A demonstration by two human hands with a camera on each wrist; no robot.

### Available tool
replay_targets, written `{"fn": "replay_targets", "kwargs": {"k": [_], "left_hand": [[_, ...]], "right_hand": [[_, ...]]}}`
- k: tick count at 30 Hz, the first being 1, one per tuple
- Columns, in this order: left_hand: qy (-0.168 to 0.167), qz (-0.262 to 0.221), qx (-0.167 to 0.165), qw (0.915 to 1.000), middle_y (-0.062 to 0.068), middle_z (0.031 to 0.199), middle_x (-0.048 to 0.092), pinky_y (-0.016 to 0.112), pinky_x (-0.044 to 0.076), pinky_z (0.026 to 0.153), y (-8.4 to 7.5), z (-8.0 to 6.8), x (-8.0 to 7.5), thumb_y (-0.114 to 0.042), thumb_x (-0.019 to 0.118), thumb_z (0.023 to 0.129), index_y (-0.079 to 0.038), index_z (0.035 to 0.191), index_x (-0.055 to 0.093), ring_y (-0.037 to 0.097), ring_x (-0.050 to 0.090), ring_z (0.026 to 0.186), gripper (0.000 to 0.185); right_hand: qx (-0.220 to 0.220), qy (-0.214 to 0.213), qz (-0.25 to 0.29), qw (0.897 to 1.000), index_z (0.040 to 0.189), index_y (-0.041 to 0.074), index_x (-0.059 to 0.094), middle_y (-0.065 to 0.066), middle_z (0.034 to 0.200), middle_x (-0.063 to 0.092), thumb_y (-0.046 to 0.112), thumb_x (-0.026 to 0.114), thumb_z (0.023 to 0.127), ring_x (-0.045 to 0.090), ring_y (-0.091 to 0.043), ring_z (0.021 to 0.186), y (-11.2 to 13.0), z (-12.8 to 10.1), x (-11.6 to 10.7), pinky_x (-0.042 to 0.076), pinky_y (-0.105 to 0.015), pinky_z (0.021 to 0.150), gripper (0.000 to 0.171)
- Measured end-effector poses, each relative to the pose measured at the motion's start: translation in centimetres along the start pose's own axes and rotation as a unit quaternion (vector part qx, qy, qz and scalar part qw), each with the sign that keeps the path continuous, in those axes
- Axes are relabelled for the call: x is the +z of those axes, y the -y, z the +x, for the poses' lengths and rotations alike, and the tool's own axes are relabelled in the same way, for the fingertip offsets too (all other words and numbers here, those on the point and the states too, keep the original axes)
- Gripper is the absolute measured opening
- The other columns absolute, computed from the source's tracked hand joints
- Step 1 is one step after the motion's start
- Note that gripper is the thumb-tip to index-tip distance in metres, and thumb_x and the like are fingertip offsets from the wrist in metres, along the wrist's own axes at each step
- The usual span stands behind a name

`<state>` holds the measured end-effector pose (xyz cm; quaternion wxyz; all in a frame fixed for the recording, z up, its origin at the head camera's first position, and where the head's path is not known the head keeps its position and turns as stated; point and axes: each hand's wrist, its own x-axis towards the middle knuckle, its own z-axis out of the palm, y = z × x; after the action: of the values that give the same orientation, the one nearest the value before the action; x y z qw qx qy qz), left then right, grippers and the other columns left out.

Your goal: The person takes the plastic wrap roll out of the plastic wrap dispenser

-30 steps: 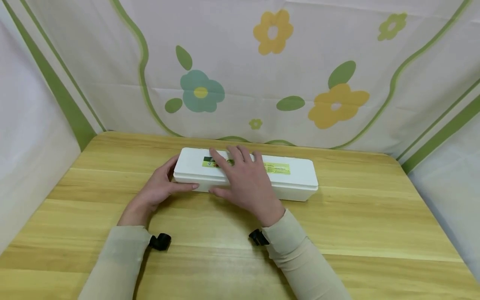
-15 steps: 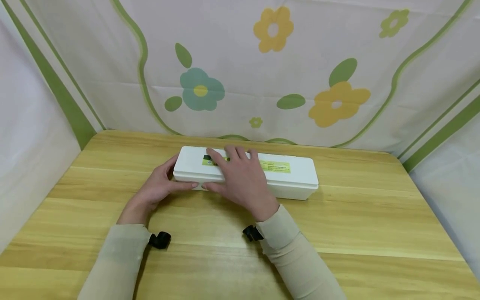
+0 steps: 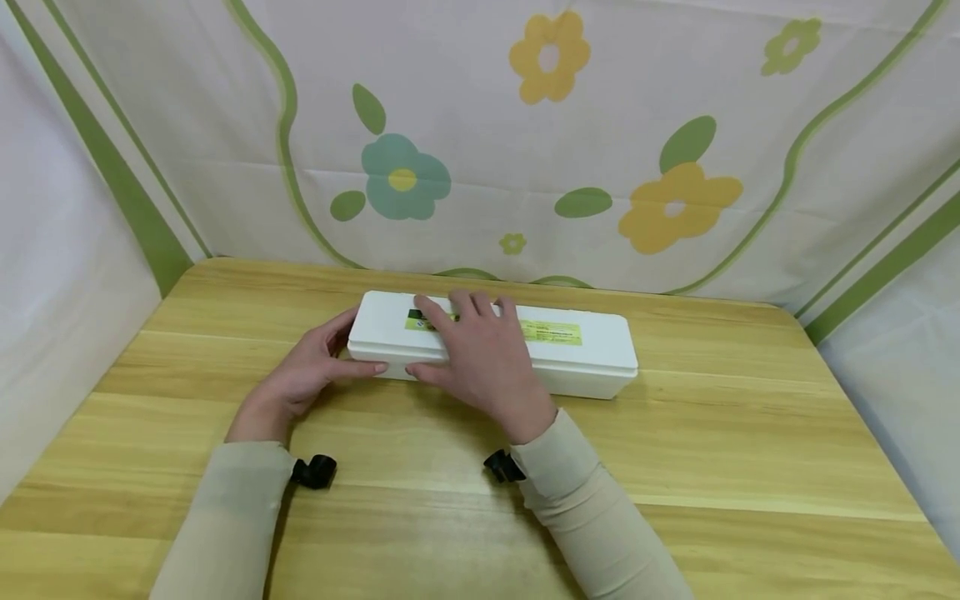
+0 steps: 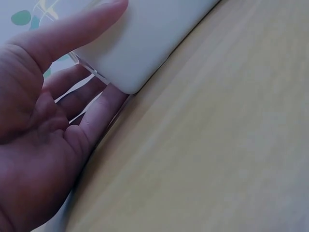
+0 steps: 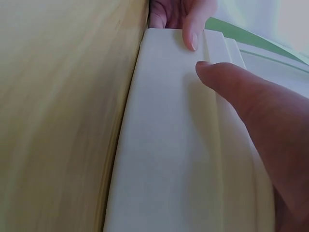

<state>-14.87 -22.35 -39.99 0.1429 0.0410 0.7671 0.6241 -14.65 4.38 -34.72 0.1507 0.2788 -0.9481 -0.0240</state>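
A long white box (image 3: 585, 354) with a yellow-green label (image 3: 551, 332) lies crosswise on the wooden table (image 3: 675, 450). My left hand (image 3: 303, 375) holds its left end, with the thumb along the front side and the fingers round the end. In the left wrist view the left hand (image 4: 38, 145) has its thumb on the box (image 4: 145, 38) and its fingers past the corner. My right hand (image 3: 480, 358) lies over the lid left of the middle, fingers reaching the far edge. In the right wrist view its thumb (image 5: 241, 92) is on the front rim of the box (image 5: 169, 159).
A floral cloth backdrop (image 3: 600, 150) closes in the back and both sides of the table. Black camera mounts (image 3: 315, 472) sit at both wrists. Bare wood lies to the right of the box and in front of my arms.
My right hand has slid a little to the left along the lid. My left hand has eased slightly back at the box's end. The box has stayed in place.
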Motion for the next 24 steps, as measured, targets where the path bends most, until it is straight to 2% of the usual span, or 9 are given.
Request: {"fn": "replay_targets", "kwargs": {"k": [6,13,16,20,24], "left_hand": [[0.004,0.002,0.0,1.0,0.002,0.172,0.038,0.042,0.033,0.12,0.1,0.0,0.0,-0.016,0.091,0.088,-0.031,0.171,0.03,0.028,0.035,0.151,0.105],[0.006,-0.007,0.006,0.9999,0.001,0.174,0.035,0.055,0.024,0.128,-0.2,0.2,0.0,-0.014,0.091,0.087,-0.03,0.172,0.03,0.028,0.028,0.158,0.106],[0.007,-0.008,0.006,0.9999,0.0,0.174,0.035,0.055,0.023,0.129,-0.2,0.3,0.0,-0.014,0.092,0.086,-0.03,0.172,0.03,0.026,0.025,0.16,0.106],[0.008,-0.005,0.008,0.9999,0.0,0.174,0.035,0.052,0.024,0.128,-0.2,0.3,0.0,-0.013,0.092,0.087,-0.03,0.172,0.029,0.025,0.025,0.159,0.107],[0.009,-0.002,0.011,0.9999,0.0,0.173,0.036,0.051,0.025,0.127,-0.1,0.3,0.0,-0.012,0.091,0.087,-0.03,0.172,0.029,0.025,0.026,0.159,0.106]], "right_hand": [[0.02,0.012,0.012,1.0,0.158,0.036,0.046,-0.008,0.135,0.064,0.086,0.065,0.087,0.061,-0.034,0.129,0.7,0.3,0.0,0.045,-0.058,0.105,0.089],[0.026,-0.026,-0.021,0.999,0.154,0.031,0.05,-0.011,0.129,0.067,0.078,0.067,0.089,0.064,-0.035,0.123,1.1,0.5,0.3,0.048,-0.061,0.103,0.082],[0.032,-0.016,-0.027,0.999,0.156,0.028,0.048,-0.012,0.132,0.065,0.077,0.066,0.089,0.064,-0.035,0.123,1.4,0.6,0.4,0.047,-0.062,0.104,0.085],[0.038,0.003,-0.031,0.999,0.159,0.025,0.046,-0.012,0.136,0.063,0.085,0.064,0.087,0.062,-0.037,0.124,1.7,0.8,0.4,0.046,-0.062,0.105,0.095],[0.04,-0.006,-0.052,0.998,0.159,0.024,0.046,-0.011,0.133,0.065,0.091,0.062,0.083,0.064,-0.035,0.122,1.8,0.8,0.8,0.048,-0.061,0.103,0.102]]}}
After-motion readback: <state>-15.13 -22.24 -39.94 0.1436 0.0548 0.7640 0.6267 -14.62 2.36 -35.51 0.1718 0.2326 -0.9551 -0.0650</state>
